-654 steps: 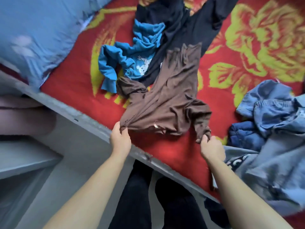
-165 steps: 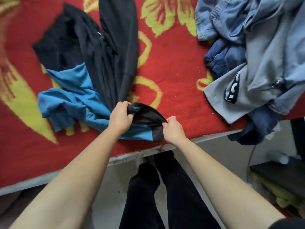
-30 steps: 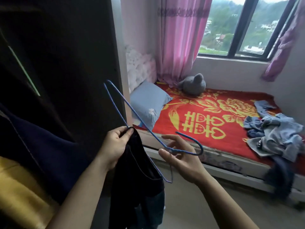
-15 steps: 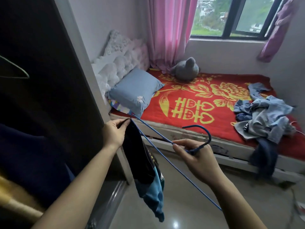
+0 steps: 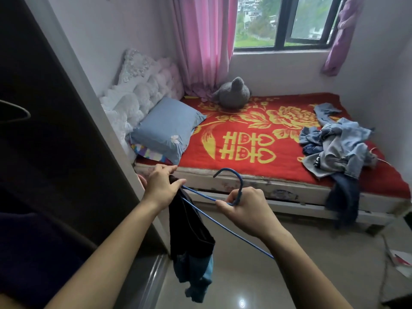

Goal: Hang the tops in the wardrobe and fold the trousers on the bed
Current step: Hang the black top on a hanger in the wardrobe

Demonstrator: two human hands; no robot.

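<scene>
We note the left hand (image 5: 161,186) pinching the black-and-blue top (image 5: 191,239) over one hanger end. The right hand (image 5: 247,208) grips the blue hanger (image 5: 231,230) below its hook.

A blue pillow (image 5: 166,128) with a small white bow lies at 10 o'clock, at the head of the bed (image 5: 256,181), its near corner resting on a multicoloured striped cloth (image 5: 149,153). Behind it stands a tufted white and pink headboard (image 5: 142,94). A grey plush toy (image 5: 233,93) sits at 12 o'clock on the red blanket (image 5: 245,139), which has a yellow flower pattern. The toy is just beside the foot of a pink curtain (image 5: 202,41). A dark-framed window (image 5: 287,18) at 1 o'clock shows greenery and buildings. A purple curtain (image 5: 341,34) hangs bunched at 2 o'clock. On the glossy floor (image 5: 312,275) at 4 o'clock lie a white and red paper (image 5: 399,262) and a thin cable (image 5: 386,253).
</scene>
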